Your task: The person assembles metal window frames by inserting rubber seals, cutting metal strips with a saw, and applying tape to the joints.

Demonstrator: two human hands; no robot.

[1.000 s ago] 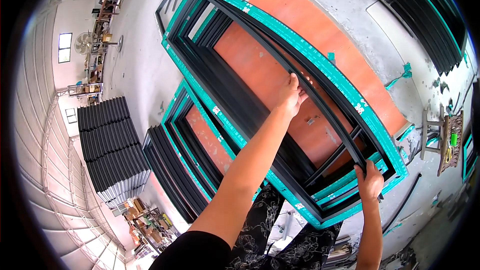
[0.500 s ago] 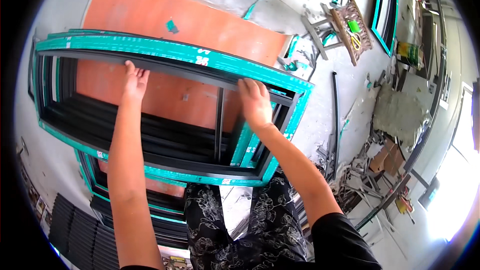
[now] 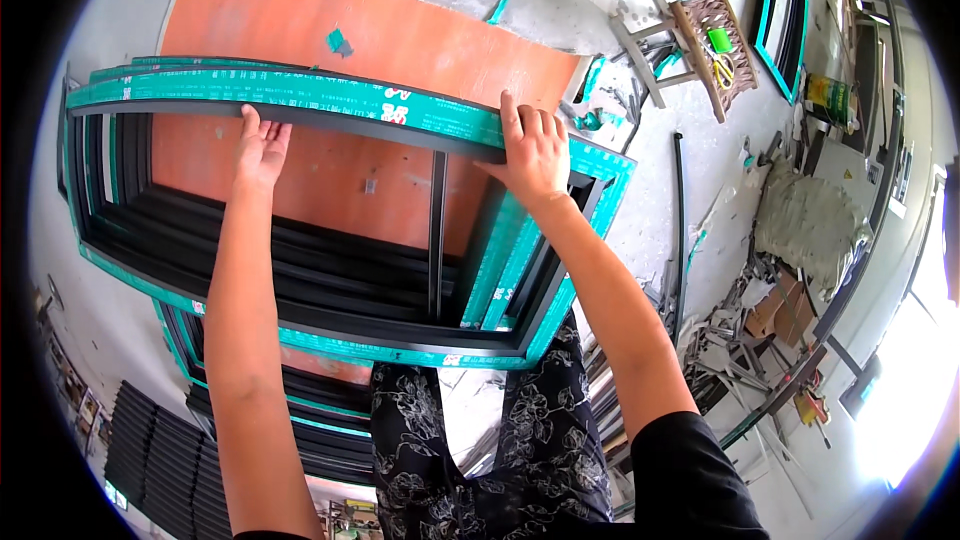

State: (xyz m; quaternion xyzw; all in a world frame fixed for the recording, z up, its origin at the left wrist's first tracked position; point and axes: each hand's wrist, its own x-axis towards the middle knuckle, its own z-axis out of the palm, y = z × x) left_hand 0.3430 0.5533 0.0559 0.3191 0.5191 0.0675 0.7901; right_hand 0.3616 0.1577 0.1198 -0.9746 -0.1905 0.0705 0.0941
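A black window frame [image 3: 300, 323] with green protective film on its outer faces stands in front of me, with more such frames close behind it. My left hand [image 3: 262, 148] is palm up at the far rail, its thumb against the rail and its curled fingers just under the rail's lower edge. Farther right, my right hand [image 3: 538, 150] lies over the same rail [image 3: 330, 100]: its fingers reach across the green film and its thumb sits below the edge. A slim black upright [image 3: 438, 235] crosses the opening between my hands.
An orange board [image 3: 360, 25] lies beyond the frames. To the right are a stool [image 3: 710, 45] with yellow-handled scissors, a long black bar [image 3: 680, 230] and a heap of metal offcuts [image 3: 715, 360]. Dark profiles [image 3: 165, 460] are stacked at lower left.
My right hand has moved up and slightly right, its fingers now stretched over the green-filmed rail. The dark strip beneath that rail sits closer to it. My left hand stays near the same place.
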